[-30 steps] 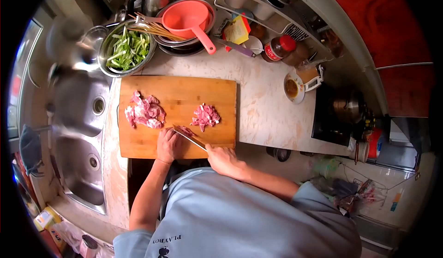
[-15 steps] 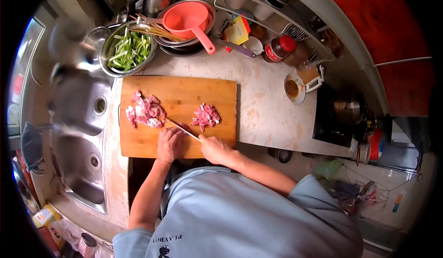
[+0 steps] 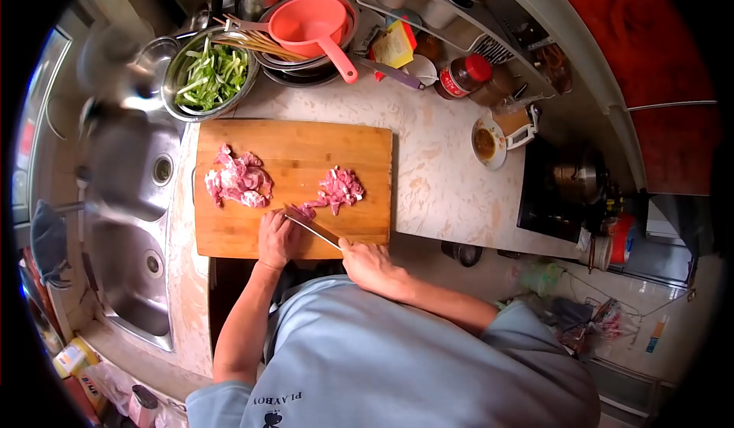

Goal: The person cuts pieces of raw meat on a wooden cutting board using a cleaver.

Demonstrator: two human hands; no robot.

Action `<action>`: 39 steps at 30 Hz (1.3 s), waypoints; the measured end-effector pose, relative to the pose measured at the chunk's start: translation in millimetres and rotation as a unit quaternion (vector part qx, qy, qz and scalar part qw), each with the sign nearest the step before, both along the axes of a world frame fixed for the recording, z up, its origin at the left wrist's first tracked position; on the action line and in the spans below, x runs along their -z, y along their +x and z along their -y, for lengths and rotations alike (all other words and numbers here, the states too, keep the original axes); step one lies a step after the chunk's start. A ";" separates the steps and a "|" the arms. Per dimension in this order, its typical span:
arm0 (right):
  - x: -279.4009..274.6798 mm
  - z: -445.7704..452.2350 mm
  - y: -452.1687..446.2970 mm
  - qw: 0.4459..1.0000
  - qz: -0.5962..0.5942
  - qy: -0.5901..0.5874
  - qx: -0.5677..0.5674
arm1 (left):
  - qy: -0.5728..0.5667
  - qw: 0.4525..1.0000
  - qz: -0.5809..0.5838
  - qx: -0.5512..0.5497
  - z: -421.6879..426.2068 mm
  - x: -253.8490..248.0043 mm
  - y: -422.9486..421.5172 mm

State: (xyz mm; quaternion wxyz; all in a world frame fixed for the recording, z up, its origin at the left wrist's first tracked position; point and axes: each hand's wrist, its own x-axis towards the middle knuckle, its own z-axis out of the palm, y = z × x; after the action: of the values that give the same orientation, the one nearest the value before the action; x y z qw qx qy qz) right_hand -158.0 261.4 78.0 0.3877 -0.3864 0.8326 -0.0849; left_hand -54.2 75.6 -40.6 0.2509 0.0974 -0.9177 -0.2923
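Note:
My right hand [image 3: 372,266] is closed round the handle of a kitchen knife [image 3: 315,229], whose blade slants up and left over the wooden cutting board [image 3: 306,139]. My left hand [image 3: 277,238] has its fingers curled down at the board's near edge, beside the blade tip, holding a piece of raw meat that they mostly hide. Some cut meat [image 3: 304,210] lies along the far side of the blade. On the board's right is a pile of small meat pieces [image 3: 341,189]; larger raw meat chunks [image 3: 240,177] lie on the left.
Behind the board stand a bowl of chopped greens [image 3: 210,76] and a pink strainer [image 3: 310,26] on stacked bowls. A double sink [image 3: 134,275] is on the left. To the right are a red-capped jar [image 3: 464,76], a small dish of sauce [image 3: 489,143] and a stove [image 3: 550,198].
The knife and my right hand have shifted right and toward me. A few freshly cut pieces now lie between the blade and the right pile. My left hand stays nearly in place.

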 end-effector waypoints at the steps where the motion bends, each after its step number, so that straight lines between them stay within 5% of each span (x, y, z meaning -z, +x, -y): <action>1: 3.0 2.6 0.9 1.000 0.008 0.012 0.004 | 0.002 1.000 0.000 0.000 0.8 3.5 1.1; 19: 29.8 10.6 4.3 1.000 0.007 -0.002 0.020 | 0.013 1.000 0.023 0.012 1.9 0.8 1.5; 24: 19.3 5.5 -25.0 0.987 0.019 0.000 0.157 | 0.005 1.000 -0.017 -0.007 1.5 -2.7 -0.3; 29: 3.1 1.1 -4.3 0.999 -0.009 -0.035 0.017 | 0.011 1.000 -0.027 -0.005 0.8 0.2 3.2; 39: 13.9 1.7 6.6 1.000 0.000 -0.002 -0.003 | 0.000 0.999 0.044 0.007 2.3 4.4 8.8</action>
State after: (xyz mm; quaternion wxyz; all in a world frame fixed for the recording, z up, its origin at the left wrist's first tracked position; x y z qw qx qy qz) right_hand -151.5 259.8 64.0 0.3871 -0.3895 0.8313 -0.0855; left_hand -45.3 73.3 -45.0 0.2079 0.1035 -0.9285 -0.2898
